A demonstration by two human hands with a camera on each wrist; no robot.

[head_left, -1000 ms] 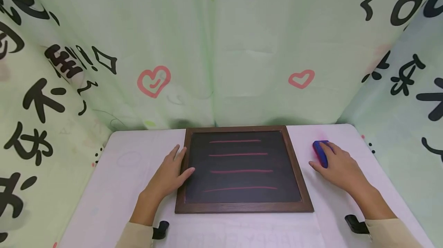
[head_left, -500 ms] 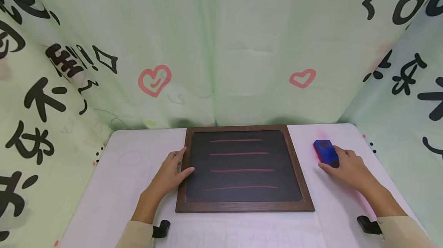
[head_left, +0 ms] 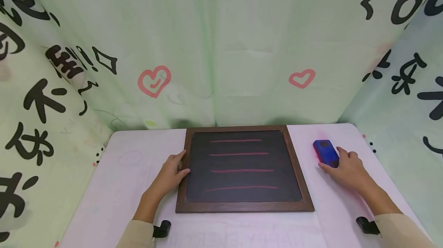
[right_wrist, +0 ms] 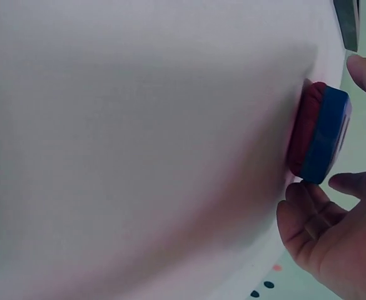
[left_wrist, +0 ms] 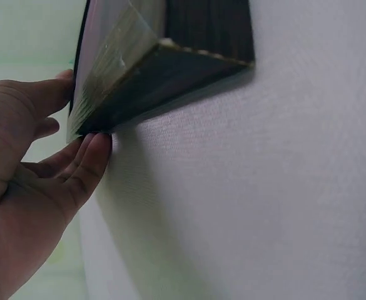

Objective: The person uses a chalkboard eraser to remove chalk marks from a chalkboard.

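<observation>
A framed chalkboard (head_left: pixel 242 178) lies on the white-covered table, its dark face marked with several pink chalk lines. My left hand (head_left: pixel 168 177) holds the left side of its brown frame. In the left wrist view, the thumb is on the frame's top and the fingers (left_wrist: pixel 95 159) are against its outer side. To the right of the board rests a blue eraser (head_left: pixel 324 152) with a red underside (right_wrist: pixel 306 128). My right hand (head_left: pixel 353 171) is beside it, thumb and fingers spread around its near end, the eraser's top uncovered.
Light green curtains (head_left: pixel 249 59) with black lettering and pink hearts surround the table's back and sides. The white tabletop (head_left: pixel 138 148) carries a faint pink smudge near the eraser. Black wrist cameras (head_left: pixel 161 229) sit at both sleeves.
My right hand has drawn back to the right from over the eraser, uncovering its top. The left thumb has pulled back slightly from the board's face onto the frame.
</observation>
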